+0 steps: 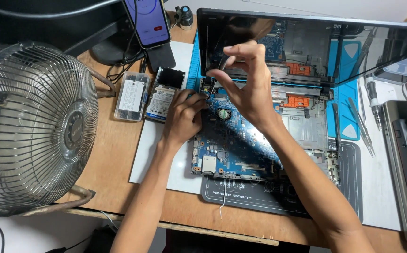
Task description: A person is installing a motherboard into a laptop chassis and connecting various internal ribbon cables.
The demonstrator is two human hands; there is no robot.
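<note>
Head view, two hands on one blue motherboard (241, 150), left hand (182, 117) pressing, right hand (248, 86) pinching tweezers (218, 70)

Raised laptop screen (306, 42) behind, fan (34, 126) crowding left.

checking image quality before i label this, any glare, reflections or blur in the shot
Head view: the dark laptop screen mirrors the blue motherboard and the right hand; the phone glows brightly; the fan bulges at the frame's left edge; the hands look sharp, without motion blur.
</note>
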